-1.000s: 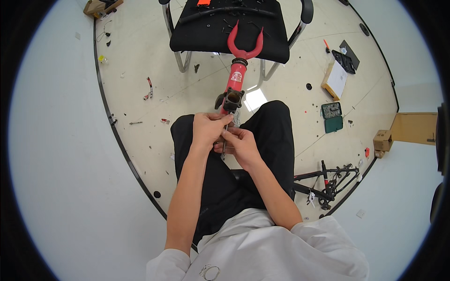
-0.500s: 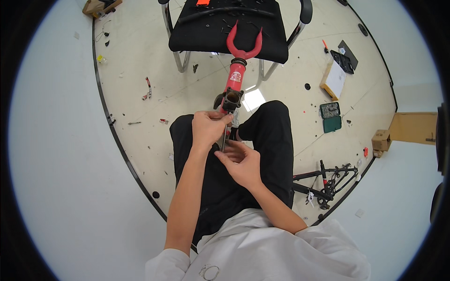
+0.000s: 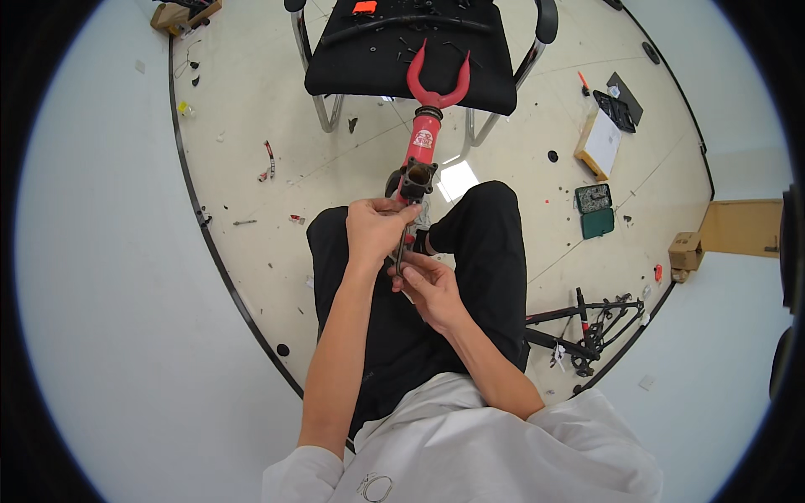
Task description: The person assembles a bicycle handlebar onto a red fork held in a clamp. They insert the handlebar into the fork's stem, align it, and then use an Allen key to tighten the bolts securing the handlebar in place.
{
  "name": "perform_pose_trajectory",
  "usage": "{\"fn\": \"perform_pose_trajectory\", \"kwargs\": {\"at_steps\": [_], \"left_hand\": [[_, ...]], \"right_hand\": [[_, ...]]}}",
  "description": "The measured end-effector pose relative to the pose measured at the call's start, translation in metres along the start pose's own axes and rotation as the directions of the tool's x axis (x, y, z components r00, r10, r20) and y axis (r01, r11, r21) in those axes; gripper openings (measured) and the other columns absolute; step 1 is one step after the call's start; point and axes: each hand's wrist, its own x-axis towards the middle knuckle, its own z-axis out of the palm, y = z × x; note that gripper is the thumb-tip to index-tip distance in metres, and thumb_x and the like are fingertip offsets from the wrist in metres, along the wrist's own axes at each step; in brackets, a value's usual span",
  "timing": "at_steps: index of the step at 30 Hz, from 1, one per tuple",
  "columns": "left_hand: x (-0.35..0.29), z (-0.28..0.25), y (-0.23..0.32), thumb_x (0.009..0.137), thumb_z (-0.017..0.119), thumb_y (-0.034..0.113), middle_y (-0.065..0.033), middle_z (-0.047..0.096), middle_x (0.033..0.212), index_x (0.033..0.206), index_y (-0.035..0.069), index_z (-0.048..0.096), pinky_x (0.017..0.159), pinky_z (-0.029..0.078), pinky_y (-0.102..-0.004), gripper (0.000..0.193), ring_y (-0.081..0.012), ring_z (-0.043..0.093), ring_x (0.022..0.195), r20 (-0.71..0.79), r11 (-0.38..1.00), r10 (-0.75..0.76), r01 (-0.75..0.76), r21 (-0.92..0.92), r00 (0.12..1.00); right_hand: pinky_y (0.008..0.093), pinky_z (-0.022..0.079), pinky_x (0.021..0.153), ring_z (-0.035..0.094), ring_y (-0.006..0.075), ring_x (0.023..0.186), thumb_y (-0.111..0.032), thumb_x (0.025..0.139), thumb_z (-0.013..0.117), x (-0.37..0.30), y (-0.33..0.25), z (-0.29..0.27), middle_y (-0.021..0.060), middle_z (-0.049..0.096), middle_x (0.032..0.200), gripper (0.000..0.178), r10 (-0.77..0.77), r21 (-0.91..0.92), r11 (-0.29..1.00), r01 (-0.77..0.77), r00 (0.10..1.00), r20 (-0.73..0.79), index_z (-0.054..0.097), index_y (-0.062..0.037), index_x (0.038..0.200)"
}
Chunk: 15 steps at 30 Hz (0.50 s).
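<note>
A red bicycle fork (image 3: 423, 141) stretches away from me, its two prongs over the chair seat. At its near end sits a black stem (image 3: 417, 178) with an open, square-cornered clamp face. Below the clamp, my left hand (image 3: 375, 233) is closed, thumb and fingers pinching the upper part of a thin metal hex key (image 3: 404, 249) close against the stem. My right hand (image 3: 433, 290) is closed round the key's lower end, between my knees. Fingers hide the key's tip and whatever it meets.
The black chair (image 3: 360, 74) ahead carries a handlebar (image 3: 402, 25) and small bolts. On the floor to the right lie a black bike frame (image 3: 570, 335), an open green case (image 3: 596, 222) and a white-topped box (image 3: 600, 141). Small parts are scattered to the left.
My right hand has shifted slightly down, its fingers now curled round the key's lower end with the thumb on top. My left hand keeps its pinch by the stem.
</note>
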Motion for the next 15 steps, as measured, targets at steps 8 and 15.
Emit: {"fn": "perform_pose_trajectory", "kwargs": {"at_steps": [8,15], "left_hand": [[-0.004,0.003,0.008,0.072,0.086,0.017,-0.0098,0.071,0.072,0.085,-0.009,0.073,0.06,0.053,-0.0278,0.032,-0.0138,0.067,0.064,-0.019,0.998,-0.042,0.041,-0.054,0.999],[-0.005,0.002,0.006,0.076,0.085,0.012,-0.0094,0.07,0.071,0.082,-0.008,0.071,0.056,0.048,-0.0254,0.025,-0.0106,0.061,0.059,-0.062,0.997,0.038,-0.033,0.074,0.997]], "right_hand": [[0.0217,0.046,0.073,0.051,0.0082,0.078,-0.013,0.1,0.062,0.016,0.036,-0.016,0.0062,0.061,0.099,0.014,0.171,0.595,0.763,-0.252,0.967,0.19,0.059,-0.0049,0.11],[0.0275,0.055,0.072,0.067,0.0159,0.082,-0.022,0.1,0.064,0.0,0.012,0.012,0.0122,0.069,0.097,0.031,0.149,-0.122,0.976,-0.179,0.964,-0.22,0.061,0.0025,0.118]]}}
